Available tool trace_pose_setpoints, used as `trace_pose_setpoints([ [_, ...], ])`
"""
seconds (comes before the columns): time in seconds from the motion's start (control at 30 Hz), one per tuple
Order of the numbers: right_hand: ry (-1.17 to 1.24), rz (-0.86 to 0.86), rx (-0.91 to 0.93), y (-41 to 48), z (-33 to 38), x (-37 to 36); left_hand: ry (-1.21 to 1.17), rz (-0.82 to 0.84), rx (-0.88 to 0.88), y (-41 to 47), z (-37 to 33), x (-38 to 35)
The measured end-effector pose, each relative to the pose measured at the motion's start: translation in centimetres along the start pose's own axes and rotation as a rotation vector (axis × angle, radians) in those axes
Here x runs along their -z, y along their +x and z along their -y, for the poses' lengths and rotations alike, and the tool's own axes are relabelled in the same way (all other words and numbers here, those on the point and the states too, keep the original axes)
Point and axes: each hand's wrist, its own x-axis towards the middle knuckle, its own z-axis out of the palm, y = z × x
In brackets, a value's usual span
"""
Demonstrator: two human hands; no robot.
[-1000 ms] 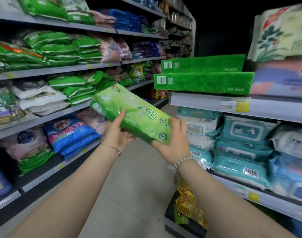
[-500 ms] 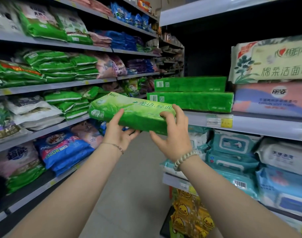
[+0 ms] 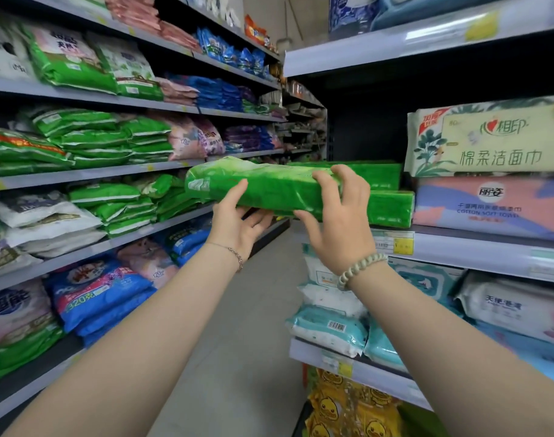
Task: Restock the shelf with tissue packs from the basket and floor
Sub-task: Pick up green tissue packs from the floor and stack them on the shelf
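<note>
A long green tissue pack [image 3: 269, 187] is held flat in the aisle at the height of the right-hand shelf. My left hand [image 3: 237, 222] grips it from below, thumb up its near side. My right hand [image 3: 338, 216] grips its right end, fingers curled over the top and thumb under it. Just behind it, two matching green packs [image 3: 392, 197] lie stacked on the right shelf [image 3: 458, 250]. No basket is in view.
Beside the stack sit a pink cotton-towel pack [image 3: 490, 206] with a cream floral pack [image 3: 490, 140] on top. Wet-wipe packs [image 3: 329, 326] fill the shelf below. Shelves of green, white and blue bags [image 3: 95, 143] line the aisle's left. Grey floor [image 3: 237, 357] runs between.
Both hands have lifted the green pack and tipped it flat, carrying it right toward the stacked green packs. The camera has tilted upward.
</note>
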Motion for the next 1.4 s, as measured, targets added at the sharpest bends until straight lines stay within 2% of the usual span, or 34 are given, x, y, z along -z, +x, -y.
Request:
trace_pose_setpoints([
  [0.17,-0.054,-0.016,0.043,1.3,-0.9,0.6,0.150,-0.025,-0.061,1.6,0.1,-1.3],
  [0.33,-0.116,0.028,-0.038,1.9,-3.0,1.2,0.436,-0.126,-0.068,3.7,1.0,-1.6],
  [0.5,-0.322,0.074,-0.036,1.8,-5.0,1.6,0.686,-0.165,-0.004,5.0,2.4,-1.7],
  [0.67,-0.444,0.107,-0.146,1.7,-7.1,1.6,0.590,-0.126,0.011,6.6,3.8,-1.5],
  [1.03,-0.252,0.130,-0.034,1.5,-8.6,0.8,0.549,-0.059,-0.012,8.8,2.8,-0.8],
  [1.4,-0.268,0.140,-0.003,1.7,-8.4,-0.7,0.625,-0.091,-0.079,10.1,2.7,0.4],
])
